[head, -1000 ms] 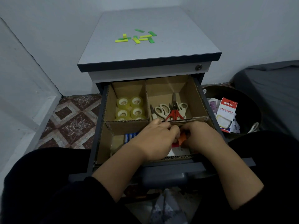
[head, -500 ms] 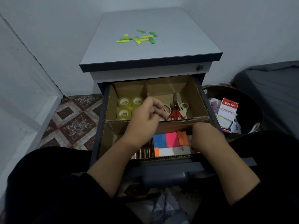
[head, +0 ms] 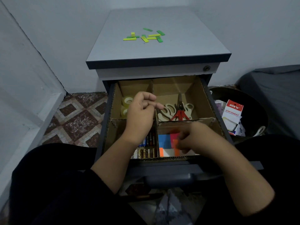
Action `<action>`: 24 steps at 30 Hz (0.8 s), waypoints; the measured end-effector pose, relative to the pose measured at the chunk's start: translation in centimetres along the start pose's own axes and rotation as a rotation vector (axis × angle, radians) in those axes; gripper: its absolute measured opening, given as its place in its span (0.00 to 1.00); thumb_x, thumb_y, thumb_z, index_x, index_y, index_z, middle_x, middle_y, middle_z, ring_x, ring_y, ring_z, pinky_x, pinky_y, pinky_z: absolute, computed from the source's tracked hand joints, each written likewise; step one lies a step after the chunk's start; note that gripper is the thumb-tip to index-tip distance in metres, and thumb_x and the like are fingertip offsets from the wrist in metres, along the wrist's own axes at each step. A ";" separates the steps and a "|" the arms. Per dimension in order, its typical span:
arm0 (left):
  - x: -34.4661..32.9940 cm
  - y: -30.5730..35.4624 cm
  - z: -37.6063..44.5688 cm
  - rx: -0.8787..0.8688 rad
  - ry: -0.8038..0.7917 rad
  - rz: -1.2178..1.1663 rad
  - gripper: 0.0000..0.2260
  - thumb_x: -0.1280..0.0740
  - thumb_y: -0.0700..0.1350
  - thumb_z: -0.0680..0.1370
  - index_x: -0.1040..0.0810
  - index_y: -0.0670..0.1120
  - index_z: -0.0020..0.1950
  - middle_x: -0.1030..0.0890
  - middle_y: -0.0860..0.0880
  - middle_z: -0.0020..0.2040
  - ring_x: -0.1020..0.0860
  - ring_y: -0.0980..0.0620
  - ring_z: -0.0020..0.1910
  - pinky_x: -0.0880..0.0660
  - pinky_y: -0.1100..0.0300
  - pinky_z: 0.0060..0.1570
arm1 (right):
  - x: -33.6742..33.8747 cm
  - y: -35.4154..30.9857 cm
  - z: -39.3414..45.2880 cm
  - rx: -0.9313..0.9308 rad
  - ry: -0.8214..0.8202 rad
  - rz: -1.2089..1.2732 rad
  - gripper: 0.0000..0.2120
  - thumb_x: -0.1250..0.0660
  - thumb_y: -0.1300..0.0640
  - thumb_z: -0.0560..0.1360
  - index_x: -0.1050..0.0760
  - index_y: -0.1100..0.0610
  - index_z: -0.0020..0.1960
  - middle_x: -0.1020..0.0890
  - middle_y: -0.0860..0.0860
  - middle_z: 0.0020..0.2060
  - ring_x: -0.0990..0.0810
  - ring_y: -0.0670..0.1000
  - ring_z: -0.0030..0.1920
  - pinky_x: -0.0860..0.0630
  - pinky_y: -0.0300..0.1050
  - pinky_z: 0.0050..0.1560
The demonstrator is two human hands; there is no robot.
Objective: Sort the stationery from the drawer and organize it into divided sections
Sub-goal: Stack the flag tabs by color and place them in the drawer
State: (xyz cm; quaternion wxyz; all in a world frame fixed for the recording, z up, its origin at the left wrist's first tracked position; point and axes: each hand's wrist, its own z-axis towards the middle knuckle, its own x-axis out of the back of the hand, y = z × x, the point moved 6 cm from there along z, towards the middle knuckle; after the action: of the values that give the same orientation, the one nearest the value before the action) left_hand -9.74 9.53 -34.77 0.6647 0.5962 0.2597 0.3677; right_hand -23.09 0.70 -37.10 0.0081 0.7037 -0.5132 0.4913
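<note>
The open drawer holds a cardboard divider point(head: 114, 109) with several sections. Clear tape rolls point(head: 127, 101) lie back left, scissors point(head: 178, 111) back right, batteries point(head: 146, 152) front left, and coloured sticky notes point(head: 164, 141) front right. My left hand point(head: 139, 114) hovers over the middle of the divider with its fingers curled and the index finger stretched toward the scissors; I see nothing in it. My right hand point(head: 198, 137) is blurred over the sticky notes, its fingertips at the orange and pink ones. Whether it grips one is unclear.
Green and yellow strips point(head: 144, 36) lie scattered on the cabinet top point(head: 178, 46). A dark bin point(head: 254, 104) at the right holds a red and white stationery pack point(head: 233, 111) and other packets. Tiled floor is at the left, and the drawer handle point(head: 168, 179) is near my lap.
My left hand rose from the front right section and now hovers over the divider's middle. My right hand slid left over the sticky notes, which had come into sight.
</note>
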 end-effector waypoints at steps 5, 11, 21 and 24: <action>-0.1 0.0 0.0 -0.001 0.000 0.002 0.13 0.43 0.29 0.76 0.26 0.46 0.48 0.17 0.49 0.37 0.20 0.41 0.45 0.27 0.75 0.41 | -2.4 -1.5 1.6 0.051 -0.018 -0.054 0.07 0.28 0.61 0.70 0.23 0.51 0.38 0.20 0.49 0.41 0.22 0.48 0.43 0.25 0.40 0.42; -0.1 0.1 0.0 -0.007 -0.004 -0.004 0.13 0.42 0.28 0.76 0.26 0.46 0.47 0.17 0.50 0.36 0.21 0.38 0.45 0.28 0.76 0.38 | -2.7 -1.7 1.7 0.061 0.005 -0.124 0.10 0.30 0.62 0.71 0.26 0.49 0.37 0.21 0.51 0.45 0.21 0.50 0.50 0.28 0.39 0.44; -0.2 0.1 -0.1 0.005 -0.023 0.003 0.13 0.43 0.27 0.75 0.26 0.44 0.46 0.18 0.48 0.37 0.20 0.58 0.40 0.28 0.75 0.42 | -3.0 -1.9 1.8 0.115 0.014 -0.227 0.12 0.28 0.60 0.69 0.27 0.45 0.43 0.22 0.48 0.49 0.22 0.51 0.51 0.22 0.48 0.52; -0.2 0.1 -0.2 0.006 -0.029 0.005 0.13 0.42 0.27 0.75 0.26 0.44 0.46 0.18 0.48 0.37 0.20 0.59 0.40 0.28 0.75 0.43 | -3.0 -2.0 1.8 0.126 -0.005 -0.256 0.12 0.29 0.60 0.71 0.23 0.46 0.50 0.22 0.48 0.51 0.22 0.51 0.52 0.22 0.49 0.53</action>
State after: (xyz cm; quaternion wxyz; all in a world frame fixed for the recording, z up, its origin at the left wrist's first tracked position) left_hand -10.06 9.45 -34.69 0.6657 0.6041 0.2496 0.3601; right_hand -20.37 2.85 -39.21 0.0250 0.7637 -0.3873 0.5159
